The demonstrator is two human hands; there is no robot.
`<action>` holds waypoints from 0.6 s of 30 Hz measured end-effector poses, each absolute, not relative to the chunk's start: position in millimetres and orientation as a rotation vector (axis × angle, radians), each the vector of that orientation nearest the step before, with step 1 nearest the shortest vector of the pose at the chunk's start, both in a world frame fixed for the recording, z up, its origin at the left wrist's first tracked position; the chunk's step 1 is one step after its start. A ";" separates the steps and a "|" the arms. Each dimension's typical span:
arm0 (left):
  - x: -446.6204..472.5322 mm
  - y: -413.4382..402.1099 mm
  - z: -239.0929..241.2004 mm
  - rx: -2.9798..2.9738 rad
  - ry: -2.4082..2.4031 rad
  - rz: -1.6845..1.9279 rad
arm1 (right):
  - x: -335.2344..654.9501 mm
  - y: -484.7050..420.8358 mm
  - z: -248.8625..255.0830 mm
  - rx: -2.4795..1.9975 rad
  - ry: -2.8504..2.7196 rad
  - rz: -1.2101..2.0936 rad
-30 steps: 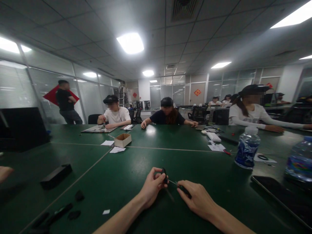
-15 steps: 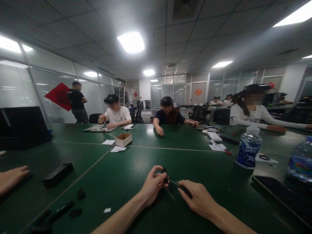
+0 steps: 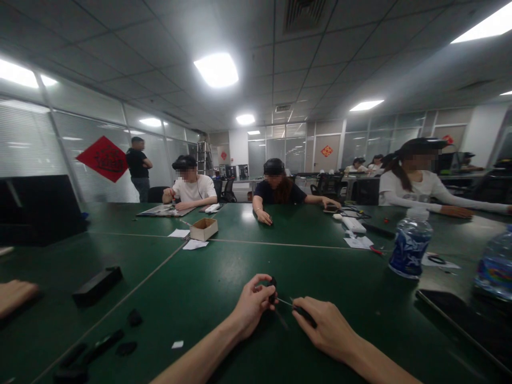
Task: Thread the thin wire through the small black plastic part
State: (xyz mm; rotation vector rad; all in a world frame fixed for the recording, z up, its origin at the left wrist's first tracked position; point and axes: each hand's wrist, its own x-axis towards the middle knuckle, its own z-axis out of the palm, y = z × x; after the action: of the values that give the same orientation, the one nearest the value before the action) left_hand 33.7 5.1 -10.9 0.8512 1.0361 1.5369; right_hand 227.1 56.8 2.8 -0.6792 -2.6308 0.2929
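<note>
My left hand (image 3: 256, 300) pinches a small, dark, rounded part (image 3: 272, 288) between thumb and fingers, a little above the green table (image 3: 192, 298). Its exact kind is too dark to make out. In my right hand (image 3: 324, 320) is a screwdriver (image 3: 304, 313), its black handle inside my fingers. The thin metal shaft points left and reaches the dark part; where the tip meets it is hidden by my left fingers.
At left lie a black box (image 3: 98, 286) and several black pieces (image 3: 104, 345), with a white scrap (image 3: 177, 344) nearby. On the right are a phone (image 3: 460, 320) and a blue-labelled bottle (image 3: 411, 245). A co-worker's hand (image 3: 18, 296) rests at the left edge; other people sit across.
My hands keep nearly the same pose, with the screwdriver still at the dark part. The co-worker's hand at the left edge has drawn back left. A standing person in the background has shifted right.
</note>
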 end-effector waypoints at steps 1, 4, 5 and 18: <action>34.3 4.9 -10.2 0.855 1.033 1.536 | 227.1 56.8 2.7 -0.674 -2.634 0.284; 36.8 4.3 -7.9 0.870 1.028 1.536 | 227.1 57.3 1.3 -0.659 -2.640 0.252; 37.6 4.1 -7.3 0.874 1.036 1.538 | 227.1 57.5 0.8 -0.655 -2.642 0.245; 39.6 3.9 -7.8 0.862 1.098 1.557 | 227.8 56.8 1.8 -0.645 -2.633 0.270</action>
State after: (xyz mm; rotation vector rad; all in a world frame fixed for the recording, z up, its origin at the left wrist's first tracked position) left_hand 39.6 3.9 -7.8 0.8619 1.0979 1.5574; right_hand 227.8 56.8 1.8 -0.6449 -2.6328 0.2701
